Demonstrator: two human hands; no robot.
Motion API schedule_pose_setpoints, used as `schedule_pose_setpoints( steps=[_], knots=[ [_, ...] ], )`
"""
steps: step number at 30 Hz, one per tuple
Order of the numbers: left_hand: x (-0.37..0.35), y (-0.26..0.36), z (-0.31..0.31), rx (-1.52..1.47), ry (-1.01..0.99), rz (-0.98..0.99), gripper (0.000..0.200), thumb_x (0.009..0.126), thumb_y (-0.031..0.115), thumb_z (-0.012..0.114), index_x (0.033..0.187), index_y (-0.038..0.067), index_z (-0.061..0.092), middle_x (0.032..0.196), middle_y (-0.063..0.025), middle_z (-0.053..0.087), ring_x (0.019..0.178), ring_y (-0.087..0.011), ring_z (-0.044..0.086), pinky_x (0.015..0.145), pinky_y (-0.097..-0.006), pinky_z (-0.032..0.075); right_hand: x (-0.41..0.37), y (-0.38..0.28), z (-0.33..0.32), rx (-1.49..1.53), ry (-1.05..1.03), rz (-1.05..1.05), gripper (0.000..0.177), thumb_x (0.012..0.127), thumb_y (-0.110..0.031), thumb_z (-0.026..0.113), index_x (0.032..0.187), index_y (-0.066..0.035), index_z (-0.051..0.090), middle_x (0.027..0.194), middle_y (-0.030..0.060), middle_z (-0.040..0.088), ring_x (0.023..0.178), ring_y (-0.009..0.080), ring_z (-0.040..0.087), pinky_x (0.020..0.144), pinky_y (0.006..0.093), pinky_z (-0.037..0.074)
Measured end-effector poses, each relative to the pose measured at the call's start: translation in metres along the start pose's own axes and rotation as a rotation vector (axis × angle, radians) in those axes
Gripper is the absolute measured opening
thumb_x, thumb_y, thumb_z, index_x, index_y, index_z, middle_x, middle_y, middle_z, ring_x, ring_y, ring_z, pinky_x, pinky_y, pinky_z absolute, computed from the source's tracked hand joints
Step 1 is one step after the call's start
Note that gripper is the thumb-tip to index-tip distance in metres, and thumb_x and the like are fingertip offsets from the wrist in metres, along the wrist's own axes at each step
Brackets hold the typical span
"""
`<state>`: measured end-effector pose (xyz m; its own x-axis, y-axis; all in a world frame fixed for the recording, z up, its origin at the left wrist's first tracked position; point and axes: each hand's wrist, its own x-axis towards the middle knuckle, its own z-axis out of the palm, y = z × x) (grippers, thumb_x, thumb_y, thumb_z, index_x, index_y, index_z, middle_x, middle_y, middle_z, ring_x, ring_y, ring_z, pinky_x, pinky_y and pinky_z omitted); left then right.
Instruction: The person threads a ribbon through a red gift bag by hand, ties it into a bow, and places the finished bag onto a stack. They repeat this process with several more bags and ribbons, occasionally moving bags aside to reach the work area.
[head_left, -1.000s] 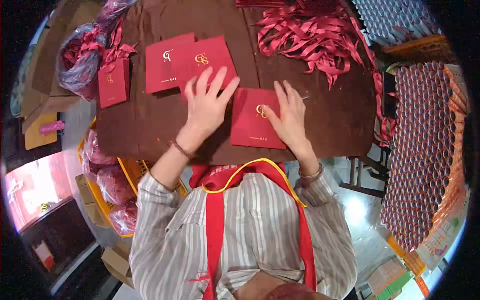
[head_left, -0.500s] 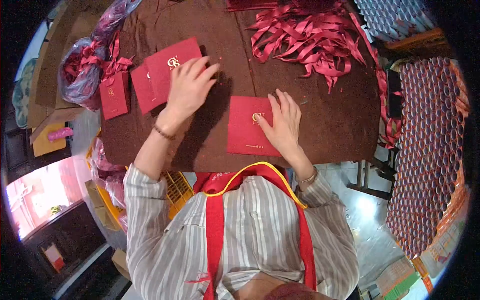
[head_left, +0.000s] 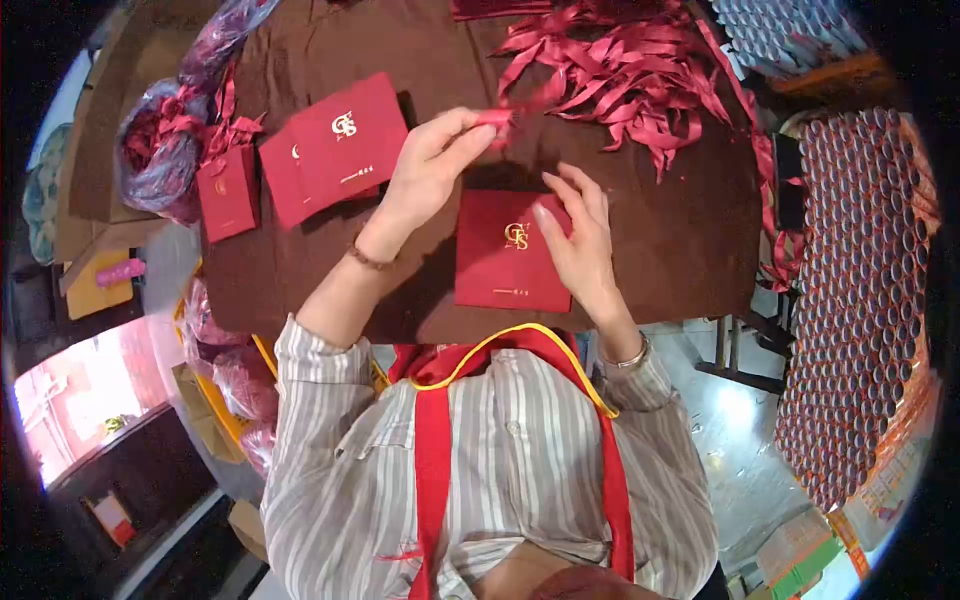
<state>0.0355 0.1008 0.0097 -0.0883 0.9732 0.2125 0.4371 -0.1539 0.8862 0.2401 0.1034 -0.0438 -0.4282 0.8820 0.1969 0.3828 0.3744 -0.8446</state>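
My left hand [head_left: 432,155] is raised over the middle of the cloth-covered table, its thumb and fingers pinched on a red ribbon [head_left: 497,119], whose loose end is blurred. Below and to the right of it, a flat red square packet [head_left: 490,265] with a gold monogram lies near the table's front edge. My right hand [head_left: 582,235] is at that packet's right edge, fingers curved and apart, the thumb over the surface near the monogram. Further left are overlapping red packets [head_left: 370,125] of the same kind. A heap of red ribbons [head_left: 640,80] spreads at the back right.
A small red bag [head_left: 227,195] with ribbon stands at the left, beside a plastic bag of ribbons [head_left: 160,150]. Packed rows of tubes [head_left: 850,300] flank the table's right side. A cardboard box [head_left: 100,180] is at the left; a dark brown cloth [head_left: 330,285] covers the table.
My left hand has moved right from the overlapping packets and now holds a ribbon. My right hand has shifted slightly right on the near packet, uncovering its monogram.
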Motion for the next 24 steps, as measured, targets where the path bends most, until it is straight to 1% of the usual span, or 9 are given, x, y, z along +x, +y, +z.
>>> schedule_pose_setpoints(
  steps=[1,5,11,14,17,19,21,22,24],
  knots=[
    [-0.009,0.007,-0.004,-0.344,-0.043,-0.190,0.020,0.089,0.017,0.054,0.098,0.000,0.062,0.098,-0.0050,0.062,0.088,-0.0150,0.057,0.079,-0.0272,0.044,0.003,-0.007,0.005,0.008,0.008,-0.051,0.042,0.079,-0.014,0.064,0.118,-0.004,0.052,0.127,0.0147,0.043,0.118,0.0328,0.039,0.099,0.0418,0.032],
    [-0.031,0.022,-0.014,-0.746,0.058,-0.327,0.017,0.090,0.015,0.053,0.098,0.002,0.062,0.089,-0.0034,0.062,0.079,-0.0098,0.056,0.073,-0.0239,0.045,0.009,-0.029,0.025,0.006,-0.005,-0.169,0.040,0.078,-0.015,0.065,0.115,-0.004,0.054,0.127,0.0148,0.043,0.117,0.0321,0.041,0.099,0.0412,0.032],
    [-0.039,0.018,-0.032,-1.023,0.145,-0.258,0.017,0.087,0.007,0.056,0.103,0.003,0.056,0.090,-0.0091,0.062,0.075,-0.0138,0.057,0.070,-0.0262,0.046,0.003,-0.034,0.040,0.071,-0.351,-0.325,0.042,0.074,-0.019,0.071,0.110,-0.005,0.053,0.119,0.0127,0.051,0.120,0.0302,0.040,0.100,0.0387,0.031],
    [-0.042,0.019,-0.039,-1.265,0.191,-0.196,0.015,0.087,0.004,0.054,0.102,0.005,0.055,0.096,-0.0123,0.061,0.075,-0.0158,0.058,0.070,-0.0289,0.049,0.006,-0.054,0.045,0.535,-0.421,-0.028,0.059,0.075,-0.015,0.072,0.123,0.001,0.040,0.120,0.0115,0.050,0.118,0.0213,0.043,0.100,0.0354,0.033],
    [-0.044,0.034,-0.034,-1.238,0.228,-0.239,0.015,0.087,0.003,0.053,0.102,0.005,0.054,0.096,-0.0126,0.061,0.076,-0.0159,0.058,0.069,-0.0290,0.049,0.016,-0.063,0.058,0.666,-0.360,-0.011,0.063,0.075,-0.014,0.071,0.126,0.001,0.036,0.120,0.0117,0.049,0.116,0.0202,0.045,0.099,0.0361,0.035],
    [-0.045,0.032,-0.036,-1.173,0.297,-0.219,0.010,0.087,0.005,0.054,0.097,0.006,0.053,0.096,-0.0114,0.061,0.079,-0.0176,0.059,0.070,-0.0304,0.048,0.019,-0.066,0.055,0.562,-0.409,0.016,0.051,0.078,-0.012,0.069,0.120,0.000,0.043,0.111,0.0097,0.054,0.106,0.0176,0.052,0.093,0.0327,0.040],
    [-0.047,0.029,-0.045,-1.272,0.302,-0.207,0.006,0.087,0.008,0.054,0.093,0.009,0.053,0.091,-0.0080,0.060,0.082,-0.0190,0.057,0.072,-0.0315,0.045,0.018,-0.057,0.059,1.006,-0.695,0.276,0.033,0.081,-0.010,0.065,0.110,-0.001,0.050,0.096,0.0057,0.058,0.090,0.0126,0.058,0.081,0.0271,0.046],
    [-0.048,0.023,-0.049,-1.313,0.377,-0.196,0.003,0.088,0.010,0.055,0.090,0.011,0.052,0.085,-0.0049,0.057,0.080,-0.0189,0.053,0.072,-0.0321,0.042,0.015,-0.061,0.055,1.027,-0.648,0.302,0.020,0.083,-0.009,0.063,0.100,-0.004,0.054,0.083,0.0010,0.058,0.074,0.0073,0.057,0.067,0.0213,0.046],
    [-0.050,0.010,-0.067,-1.324,0.374,-0.119,0.003,0.088,0.011,0.054,0.089,0.011,0.052,0.082,-0.0031,0.054,0.073,-0.0163,0.047,0.070,-0.0323,0.041,0.008,-0.052,0.045,0.910,-0.620,0.318,0.019,0.082,-0.010,0.064,0.098,-0.004,0.055,0.082,-0.0003,0.057,0.072,0.0062,0.055,0.064,0.0205,0.045]
  ],
)
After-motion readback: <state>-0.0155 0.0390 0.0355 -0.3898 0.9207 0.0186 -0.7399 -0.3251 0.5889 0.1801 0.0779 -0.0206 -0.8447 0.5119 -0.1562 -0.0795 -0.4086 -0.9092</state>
